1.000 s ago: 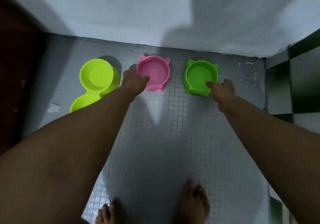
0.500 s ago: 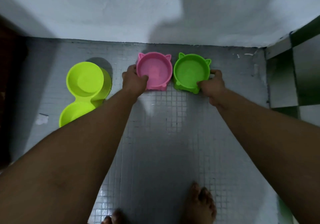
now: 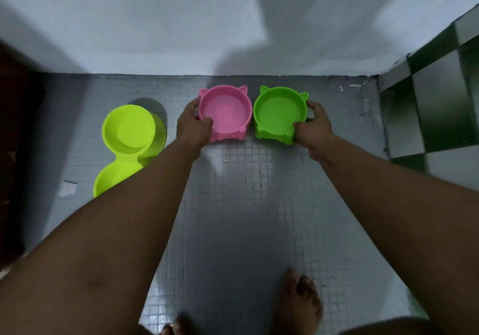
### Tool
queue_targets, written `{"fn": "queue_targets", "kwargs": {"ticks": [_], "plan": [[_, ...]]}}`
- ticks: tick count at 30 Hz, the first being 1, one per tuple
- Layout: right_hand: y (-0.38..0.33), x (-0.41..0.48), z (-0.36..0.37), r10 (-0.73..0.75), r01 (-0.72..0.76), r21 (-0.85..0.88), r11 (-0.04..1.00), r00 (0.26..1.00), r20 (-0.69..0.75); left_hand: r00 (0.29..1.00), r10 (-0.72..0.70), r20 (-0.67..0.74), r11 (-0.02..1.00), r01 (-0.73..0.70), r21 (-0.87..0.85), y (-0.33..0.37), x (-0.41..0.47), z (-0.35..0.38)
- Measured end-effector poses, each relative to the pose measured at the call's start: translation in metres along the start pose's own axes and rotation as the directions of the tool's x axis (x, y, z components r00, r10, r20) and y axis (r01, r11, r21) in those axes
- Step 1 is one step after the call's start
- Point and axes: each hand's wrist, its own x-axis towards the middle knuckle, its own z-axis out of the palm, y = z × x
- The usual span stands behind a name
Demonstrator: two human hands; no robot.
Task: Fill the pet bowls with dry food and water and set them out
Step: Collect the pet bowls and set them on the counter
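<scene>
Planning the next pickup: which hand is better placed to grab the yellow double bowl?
Probably the left hand: it grips the pink bowl, next to the yellow double bowl. The right hand holds the green bowl, farther off.

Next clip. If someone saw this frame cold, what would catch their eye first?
The bright plastic against the grey tiled floor: a pink cat-eared bowl and a green cat-eared bowl sit side by side near the wall. The left hand grips the pink one's rim and the right hand grips the green one's. To their left lies a lime double bowl, partly hidden by the left forearm; all look empty.
</scene>
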Motion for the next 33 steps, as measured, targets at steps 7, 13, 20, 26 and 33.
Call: {"fn": "queue_targets", "kwargs": {"ticks": [7,13,20,26,33], "plan": [[-0.079,-0.09,-0.054,0.051,-0.051,0.009,0.999,0.998,0.045,0.999,-0.045,-0.007,0.997,0.045,-0.068,0.078,-0.087,-0.051],[-0.202,-0.231,-0.121,0.097,-0.108,0.141,0.984,0.992,0.082,0.999,-0.042,0.02,0.994,0.044,-0.102,0.184,-0.207,-0.123],[-0.297,-0.374,-0.194,0.034,-0.043,0.345,0.938,0.999,0.03,0.992,-0.041,0.12,0.988,0.058,-0.144,0.311,-0.363,-0.207],[-0.335,-0.476,-0.238,-0.05,0.044,0.428,0.903,0.999,0.001,0.995,0.058,0.081,0.978,-0.04,-0.205,0.353,-0.469,-0.247],[-0.325,-0.59,-0.291,-0.076,0.077,0.461,0.884,0.997,-0.021,0.994,0.104,-0.024,0.958,-0.107,-0.266,0.34,-0.587,-0.258]]}}
